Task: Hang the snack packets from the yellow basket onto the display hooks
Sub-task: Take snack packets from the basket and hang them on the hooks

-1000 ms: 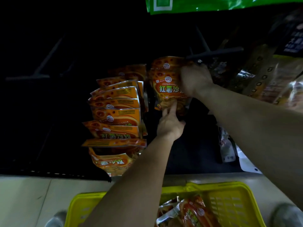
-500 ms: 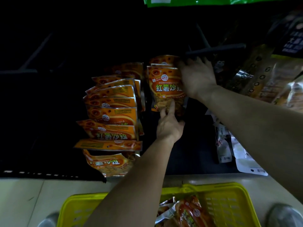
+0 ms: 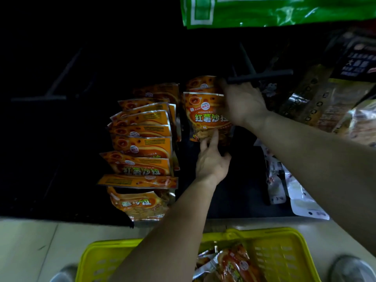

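An orange snack packet [image 3: 203, 117] hangs upright in front of the dark display, just left of a black hook bar [image 3: 262, 75]. My right hand [image 3: 242, 102] is closed over the packet's upper right side, its fingers reaching up to the hook's end. My left hand [image 3: 211, 161] is below, two fingertips touching the packet's bottom edge and the thumb spread apart. Another packet [image 3: 200, 83] of the same kind shows behind its top. The yellow basket [image 3: 284, 253] sits at the bottom with more packets [image 3: 234, 265] inside.
A column of several orange packets [image 3: 142, 143] hangs to the left. Darker snack bags [image 3: 317, 98] and white packets [image 3: 301, 202] hang at the right. A green bag [image 3: 274, 11] is overhead. An empty hook [image 3: 38, 97] is at far left. Pale floor [image 3: 30, 247] lies below.
My right hand slid from the packet's right edge upward to its top corner at the hook bar. My left hand stayed under the packet's bottom edge.
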Action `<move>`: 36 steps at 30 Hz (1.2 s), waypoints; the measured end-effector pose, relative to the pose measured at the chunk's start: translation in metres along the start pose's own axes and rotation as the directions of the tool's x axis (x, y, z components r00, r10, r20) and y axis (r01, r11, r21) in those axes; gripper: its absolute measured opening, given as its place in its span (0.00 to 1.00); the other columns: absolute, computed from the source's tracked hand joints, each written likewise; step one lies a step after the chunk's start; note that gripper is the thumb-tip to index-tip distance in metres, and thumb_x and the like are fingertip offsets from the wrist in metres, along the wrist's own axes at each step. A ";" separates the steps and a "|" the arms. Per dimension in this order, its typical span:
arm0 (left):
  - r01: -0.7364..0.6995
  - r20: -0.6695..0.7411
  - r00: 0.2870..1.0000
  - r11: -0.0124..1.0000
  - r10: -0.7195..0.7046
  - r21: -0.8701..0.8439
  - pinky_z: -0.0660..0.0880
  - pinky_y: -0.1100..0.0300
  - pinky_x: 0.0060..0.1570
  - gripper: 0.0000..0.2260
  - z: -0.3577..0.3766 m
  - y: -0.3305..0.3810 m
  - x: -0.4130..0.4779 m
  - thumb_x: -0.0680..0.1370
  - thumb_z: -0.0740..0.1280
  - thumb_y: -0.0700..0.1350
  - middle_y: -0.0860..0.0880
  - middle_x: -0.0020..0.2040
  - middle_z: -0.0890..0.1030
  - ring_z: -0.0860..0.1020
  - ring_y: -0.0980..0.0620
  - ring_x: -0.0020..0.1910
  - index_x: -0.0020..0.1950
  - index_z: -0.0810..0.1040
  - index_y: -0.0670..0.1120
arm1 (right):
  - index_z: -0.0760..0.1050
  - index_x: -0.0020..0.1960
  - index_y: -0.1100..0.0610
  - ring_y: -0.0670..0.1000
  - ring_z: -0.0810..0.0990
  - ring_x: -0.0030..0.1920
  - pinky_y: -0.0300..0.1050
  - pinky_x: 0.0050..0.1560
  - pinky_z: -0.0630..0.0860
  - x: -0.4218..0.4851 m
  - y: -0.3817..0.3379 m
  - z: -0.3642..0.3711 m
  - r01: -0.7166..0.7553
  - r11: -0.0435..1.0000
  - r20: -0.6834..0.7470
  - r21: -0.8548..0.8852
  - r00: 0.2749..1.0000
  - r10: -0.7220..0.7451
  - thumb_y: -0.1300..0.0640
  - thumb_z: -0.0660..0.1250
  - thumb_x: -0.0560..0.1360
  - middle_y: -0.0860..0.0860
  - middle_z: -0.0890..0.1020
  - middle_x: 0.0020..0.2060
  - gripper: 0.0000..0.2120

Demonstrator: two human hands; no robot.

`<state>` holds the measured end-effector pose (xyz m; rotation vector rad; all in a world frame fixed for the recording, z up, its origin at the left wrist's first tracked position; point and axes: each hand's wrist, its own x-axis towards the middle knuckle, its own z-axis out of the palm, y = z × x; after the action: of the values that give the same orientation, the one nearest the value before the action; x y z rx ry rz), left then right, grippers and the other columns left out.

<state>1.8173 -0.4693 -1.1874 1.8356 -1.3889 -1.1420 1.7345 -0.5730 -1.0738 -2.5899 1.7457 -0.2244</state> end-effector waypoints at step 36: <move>0.011 0.006 1.000 0.998 -0.011 0.057 0.76 0.51 0.63 0.37 0.004 0.001 0.033 0.79 0.66 0.47 0.58 0.78 0.49 0.70 0.43 0.70 0.78 0.46 0.69 | 0.65 0.75 0.51 0.58 0.66 0.73 0.56 0.71 0.64 0.026 0.012 0.026 -0.030 0.985 -0.026 0.172 0.999 0.035 0.37 0.68 0.74 0.55 0.70 0.72 0.35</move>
<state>1.8165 -0.5003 -1.1985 1.8831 -1.4306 -1.1245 1.7362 -0.6037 -1.0973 -2.4477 1.6931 -0.3955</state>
